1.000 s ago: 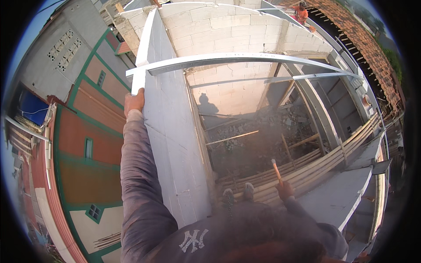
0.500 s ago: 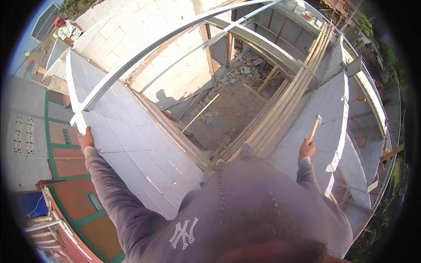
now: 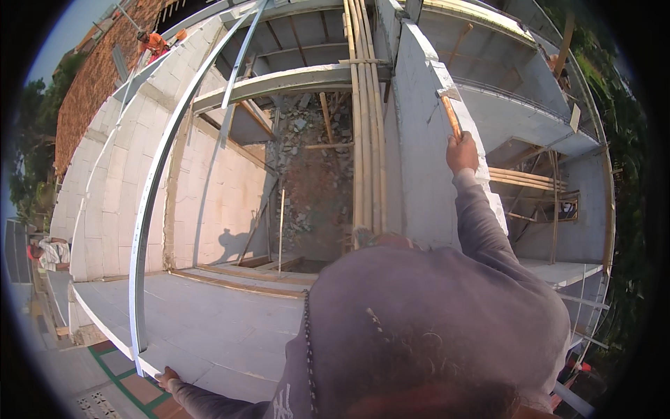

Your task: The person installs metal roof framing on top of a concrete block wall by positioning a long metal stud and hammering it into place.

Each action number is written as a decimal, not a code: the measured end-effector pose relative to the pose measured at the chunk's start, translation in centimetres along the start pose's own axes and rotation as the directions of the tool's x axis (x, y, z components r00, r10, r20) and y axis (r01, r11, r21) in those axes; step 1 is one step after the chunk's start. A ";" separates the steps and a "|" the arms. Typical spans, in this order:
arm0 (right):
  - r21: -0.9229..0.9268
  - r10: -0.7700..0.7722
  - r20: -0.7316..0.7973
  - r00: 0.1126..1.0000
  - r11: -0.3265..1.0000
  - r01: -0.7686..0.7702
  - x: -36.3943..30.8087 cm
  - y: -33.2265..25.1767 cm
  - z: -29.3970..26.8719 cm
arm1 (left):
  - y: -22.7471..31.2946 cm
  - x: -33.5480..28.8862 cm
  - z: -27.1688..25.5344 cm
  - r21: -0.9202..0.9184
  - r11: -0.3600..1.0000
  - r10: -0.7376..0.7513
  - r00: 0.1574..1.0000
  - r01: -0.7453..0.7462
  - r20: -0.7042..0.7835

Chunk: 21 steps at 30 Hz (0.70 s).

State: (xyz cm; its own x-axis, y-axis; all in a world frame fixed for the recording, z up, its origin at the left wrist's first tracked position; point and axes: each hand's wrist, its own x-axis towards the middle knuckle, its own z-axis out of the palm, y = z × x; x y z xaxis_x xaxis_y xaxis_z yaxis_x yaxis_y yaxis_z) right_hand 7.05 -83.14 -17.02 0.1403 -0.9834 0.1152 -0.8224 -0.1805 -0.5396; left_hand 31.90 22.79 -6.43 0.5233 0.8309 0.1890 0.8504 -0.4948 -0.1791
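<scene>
My right hand [image 3: 462, 153] is closed round the wooden handle of a hammer [image 3: 452, 116]. The hammer's head lies over the rough top edge of the grey block wall [image 3: 427, 146] on my right; whether it touches the wall I cannot tell. At the lower left, my left hand [image 3: 167, 377] grips the outer edge of a pale block wall [image 3: 230, 328]. Just beside that hand stands the near end of a long light metal channel [image 3: 143, 234], which curves in the view toward the far side. A thinner metal strip [image 3: 243, 50] crosses it there.
Below me is a deep room with rubble [image 3: 307, 167] on its floor. Several bamboo poles [image 3: 368, 140] run across it, near a concrete beam [image 3: 279, 81]. People stand at the far wall [image 3: 151, 45] and far left [image 3: 52, 255]. Bamboo scaffolding [image 3: 527, 178] is at right.
My view has swung to the right. The hammer has come from above the wall's inner side to its top edge. My left hand still holds the left wall's edge, close to the channel.
</scene>
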 end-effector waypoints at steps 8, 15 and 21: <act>-0.316 0.067 0.023 0.998 0.947 -0.056 11.6 3.2 -0.6 | -0.3 -3.7 1.6 0.023 0.999 -0.039 0.997 0.038 0.064; -0.368 0.100 0.079 0.992 0.927 -0.064 14.3 7.3 1.8 | -0.9 -10.9 -0.3 -0.012 0.972 -0.231 0.970 0.233 0.079; -0.423 0.128 0.108 0.986 0.903 -0.071 13.5 6.8 2.9 | -1.0 -15.2 -1.6 0.018 0.947 -0.320 0.945 0.319 0.061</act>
State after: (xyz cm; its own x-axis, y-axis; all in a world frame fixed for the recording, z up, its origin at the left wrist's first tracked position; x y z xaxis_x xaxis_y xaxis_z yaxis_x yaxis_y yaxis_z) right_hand 4.97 -97.68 -21.58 0.0924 -0.9947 -0.0456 -0.9861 -0.0850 -0.1426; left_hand 23.18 10.30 -7.55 0.2193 0.9595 0.1766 0.9718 -0.1987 -0.1272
